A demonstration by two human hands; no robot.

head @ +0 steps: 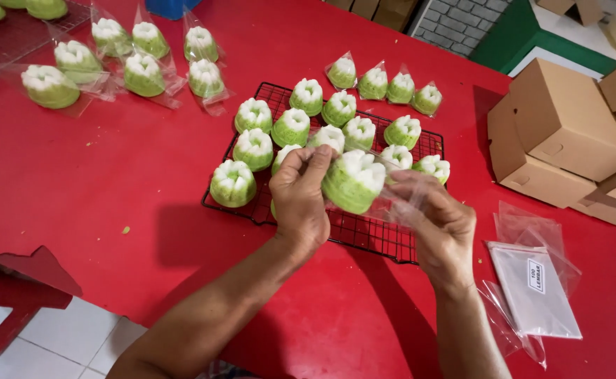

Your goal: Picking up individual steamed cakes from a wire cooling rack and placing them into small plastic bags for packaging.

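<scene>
Head view is showing the left hand (pixel 299 200) and right hand (pixel 443 228), each grip closing on a clear plastic bag (pixel 392 193) holding a green-and-white steamed cake (pixel 352 181), hovering above the black wire rack (pixel 371 235) sitting on the red surface (pixel 111 175), cardboard boxes (pixel 561 126) standing beyond.

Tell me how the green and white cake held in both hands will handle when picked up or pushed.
The cake looks soft and spongy, so it probably dents under firm fingers; the left hand pinches only at its top. Its broad flat base, like those on the wire rack, suggests it sits steady rather than rolling. The right hand's clear bag looks floppy.
</scene>
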